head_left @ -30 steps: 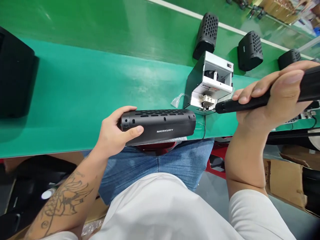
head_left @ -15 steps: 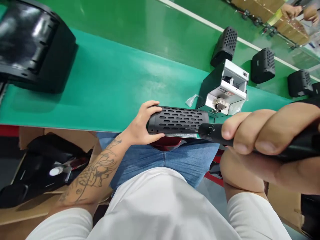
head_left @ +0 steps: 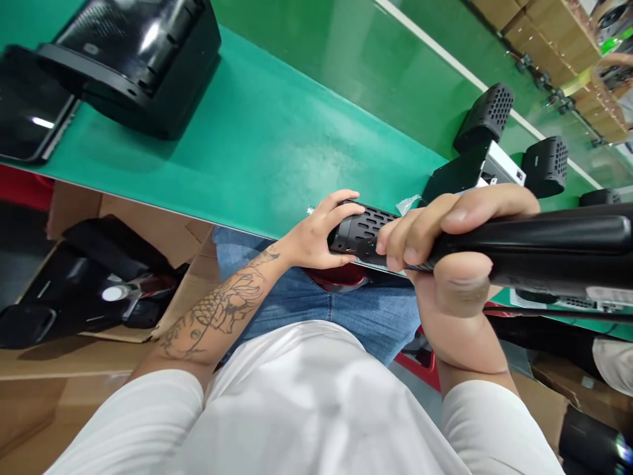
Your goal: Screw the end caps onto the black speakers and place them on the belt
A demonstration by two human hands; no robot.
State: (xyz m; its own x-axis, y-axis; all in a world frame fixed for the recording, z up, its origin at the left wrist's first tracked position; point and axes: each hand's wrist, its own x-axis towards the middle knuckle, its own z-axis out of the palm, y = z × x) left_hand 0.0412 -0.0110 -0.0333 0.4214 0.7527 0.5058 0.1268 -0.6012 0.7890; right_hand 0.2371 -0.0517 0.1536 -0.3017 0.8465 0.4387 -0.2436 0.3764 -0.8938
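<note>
My left hand [head_left: 319, 234] is closed round the left end of a black perforated casing [head_left: 370, 220] lying at the near edge of the bench. Its fingers are on the far side and its thumb on the near side. In my right hand [head_left: 457, 247] is a black electric screwdriver [head_left: 558, 244], held nearly level. The screwdriver's front end reaches the casing's near side, close to my left thumb. Its bit tip is too small to make out. My right fingers and the tool hide the right part of the casing.
A silver-and-black box-shaped machine [head_left: 502, 168] stands behind my right hand, with a clear plastic scrap [head_left: 407, 204] beside it. Black housings [head_left: 487, 115] stand on the green conveyor [head_left: 336, 43]. A large glossy black appliance [head_left: 148, 66] is at left. Cardboard boxes [head_left: 185, 231] sit below.
My right hand and screwdriver have moved left along the casing, toward my left hand. The view has turned, so the bench slopes more. My left hand keeps its hold.
</note>
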